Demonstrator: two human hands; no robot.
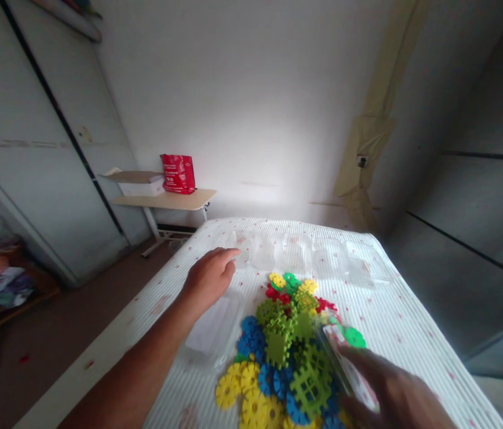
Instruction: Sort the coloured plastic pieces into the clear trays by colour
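My left hand (211, 273) reaches over the table's left side, index finger stretched toward the row of clear plastic containers (296, 253); I cannot tell whether it touches them. Between the fingers of that hand I see nothing held. Blurred at the lower right, my right hand (387, 384) grips a clear plastic case (352, 369) with a red and white label, tilted beside the pile. The pile holds green square pieces (311, 381), blue discs (253, 338), yellow discs (253, 408) and red pieces (278, 294). Under my left forearm lies a clear plastic box (215, 328).
A striped white cloth (412, 333) covers the table. Behind it at left, a small side table (175, 201) carries a red bag (178, 174) and a white box (141, 187). Grey cabinets flank the table, and a wall stands behind.
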